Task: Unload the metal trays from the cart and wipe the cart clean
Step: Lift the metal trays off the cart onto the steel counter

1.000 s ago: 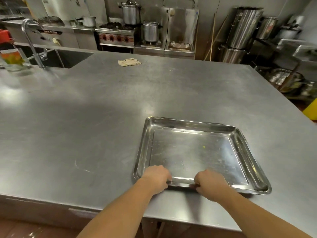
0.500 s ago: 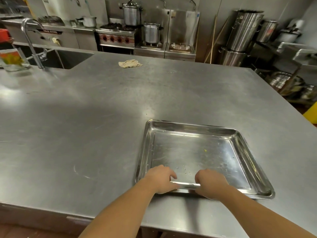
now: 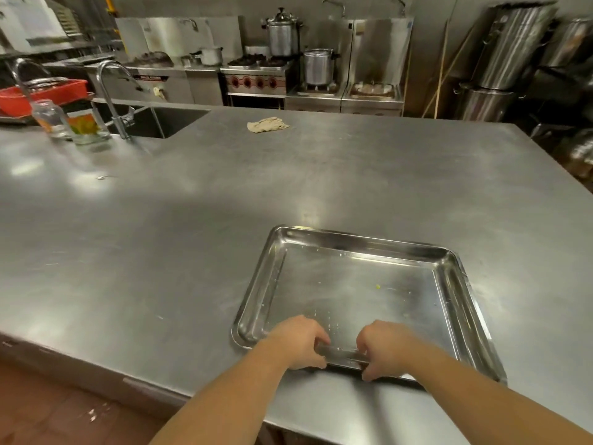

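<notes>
Gripping the near rim of the metal tray point(image 3: 362, 240), the left hand point(image 3: 298, 343) has its fingers curled over the edge. The right hand point(image 3: 383, 346) sits just beside it, curled round the same rim in the same way. The tray is on the steel counter point(image 3: 192, 236), close to its near edge and right of the middle. A dark shadow runs under its near side, so I cannot tell whether that side is lifted. Its floor carries only a few pale specks and one small yellow crumb. Farther back, a crumpled beige cloth point(image 3: 268, 124) lies alone on the counter, well apart from the tray. To the far left is a sink point(image 3: 160, 120) with a curved tap point(image 3: 110, 88), with a glass jar point(image 3: 51, 118) and a red basket point(image 3: 45, 94) near it. Against the back wall are a stove point(image 3: 256, 78) and a lidded pot point(image 3: 284, 35), and tall steel stockpots point(image 3: 510, 49) are stacked at the right.
</notes>
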Motion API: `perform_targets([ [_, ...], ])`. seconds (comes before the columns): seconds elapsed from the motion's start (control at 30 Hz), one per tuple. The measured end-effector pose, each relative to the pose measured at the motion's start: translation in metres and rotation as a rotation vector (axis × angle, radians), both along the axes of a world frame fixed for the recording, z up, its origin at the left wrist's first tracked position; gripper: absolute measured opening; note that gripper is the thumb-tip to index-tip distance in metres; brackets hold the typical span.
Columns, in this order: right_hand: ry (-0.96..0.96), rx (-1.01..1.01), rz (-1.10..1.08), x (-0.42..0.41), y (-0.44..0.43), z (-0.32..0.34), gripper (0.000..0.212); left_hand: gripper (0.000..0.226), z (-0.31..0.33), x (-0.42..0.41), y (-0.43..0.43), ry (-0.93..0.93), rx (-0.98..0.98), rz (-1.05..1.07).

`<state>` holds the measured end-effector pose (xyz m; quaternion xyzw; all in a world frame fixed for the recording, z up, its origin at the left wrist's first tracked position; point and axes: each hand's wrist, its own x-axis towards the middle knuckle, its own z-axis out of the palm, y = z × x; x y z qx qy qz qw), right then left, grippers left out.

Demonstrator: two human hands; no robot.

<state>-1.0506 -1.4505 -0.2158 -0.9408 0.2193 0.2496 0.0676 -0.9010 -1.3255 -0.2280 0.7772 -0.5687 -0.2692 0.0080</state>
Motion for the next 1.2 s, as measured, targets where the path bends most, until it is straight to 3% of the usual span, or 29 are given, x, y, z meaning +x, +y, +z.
perform_targets([
  [0.13,0.052,-0.065,0.026,-0.020,-0.008,-0.006,0.023,0.030,-0.006,-0.019,-0.013,-0.094,0.076,-0.108],
  [0.3,0.020,-0.118,0.002,-0.025,-0.009,-0.009,0.022,0.033,-0.009,-0.021,-0.019,-0.162,0.068,-0.080],
  [0.7,0.009,-0.054,-0.082,-0.016,-0.004,-0.008,0.024,0.037,-0.020,-0.013,-0.010,-0.099,-0.010,-0.039],
  [0.83,-0.211,0.128,-0.188,0.016,0.005,-0.001,0.035,0.042,-0.015,0.009,0.012,0.138,-0.222,0.326],
  [1.0,-0.627,0.506,-0.448,0.096,0.050,0.012,0.029,0.035,0.002,0.052,0.050,0.504,-0.566,0.811],
  [1.2,-0.744,0.836,-0.475,0.159,0.116,0.035,0.030,0.032,0.008,0.074,0.108,0.535,-0.805,1.098],
])
